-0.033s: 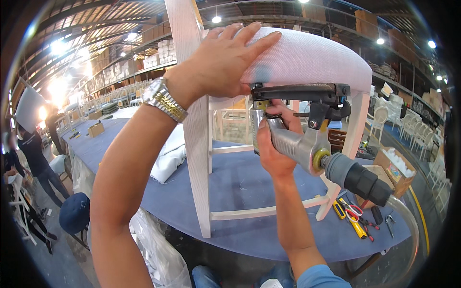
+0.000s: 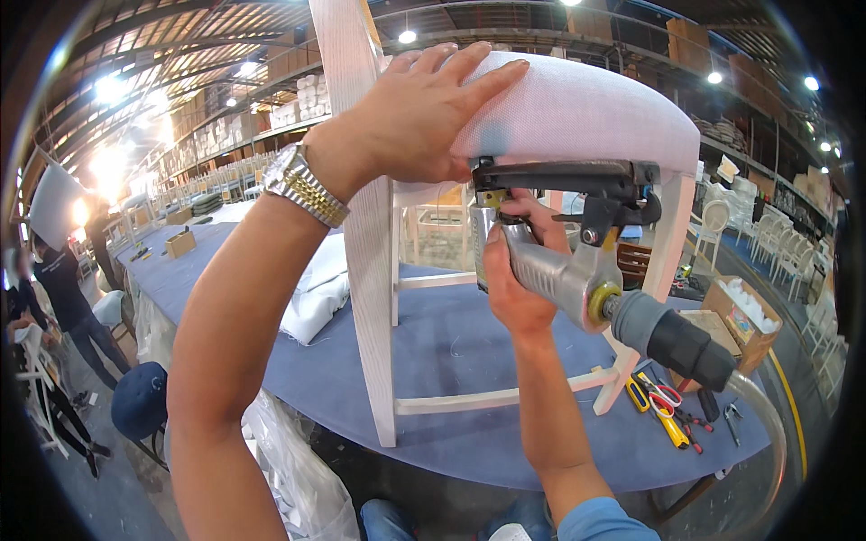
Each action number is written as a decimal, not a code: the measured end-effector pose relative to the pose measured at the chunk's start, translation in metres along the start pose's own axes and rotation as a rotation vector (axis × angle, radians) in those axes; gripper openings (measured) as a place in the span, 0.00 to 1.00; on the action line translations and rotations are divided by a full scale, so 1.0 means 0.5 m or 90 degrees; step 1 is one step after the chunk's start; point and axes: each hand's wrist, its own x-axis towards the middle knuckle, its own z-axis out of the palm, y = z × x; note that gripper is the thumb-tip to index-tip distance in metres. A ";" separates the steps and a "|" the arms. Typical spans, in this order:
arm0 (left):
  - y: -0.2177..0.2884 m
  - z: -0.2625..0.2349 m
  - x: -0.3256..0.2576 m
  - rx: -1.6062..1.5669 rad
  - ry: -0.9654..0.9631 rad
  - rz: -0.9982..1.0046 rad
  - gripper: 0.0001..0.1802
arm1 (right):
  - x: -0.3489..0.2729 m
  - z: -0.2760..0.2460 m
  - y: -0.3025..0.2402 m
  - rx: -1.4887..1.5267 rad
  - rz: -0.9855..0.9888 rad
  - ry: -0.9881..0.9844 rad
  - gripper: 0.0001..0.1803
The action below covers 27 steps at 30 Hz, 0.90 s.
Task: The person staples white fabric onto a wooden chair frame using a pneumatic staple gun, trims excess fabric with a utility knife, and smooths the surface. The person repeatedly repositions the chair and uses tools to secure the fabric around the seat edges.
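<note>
In the upper middle of the frame, the left hand (image 2: 410, 122) lies with its fingers spread wide on the pale padded seat (image 2: 595, 104) of a white chair (image 2: 372, 325), which stands on the blue-covered bench (image 2: 460, 361). Right of centre, the right hand (image 2: 523, 284) has its fingers wrapped around a silver staple gun (image 2: 564, 278), its nose by the seat's lower edge. Red-handled scissors (image 2: 666, 396) and a yellow cutter (image 2: 671, 431) lie at lower right.
</note>
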 end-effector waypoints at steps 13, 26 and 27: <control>0.002 0.011 0.001 0.046 0.052 0.004 0.60 | 0.006 0.005 -0.012 0.009 -0.001 -0.008 0.17; -0.024 -0.045 0.004 0.006 -0.071 0.007 0.63 | 0.004 0.012 0.002 0.006 0.042 -0.019 0.18; -0.031 -0.055 -0.003 -0.004 -0.094 -0.004 0.64 | 0.002 0.009 -0.010 0.004 0.042 -0.018 0.18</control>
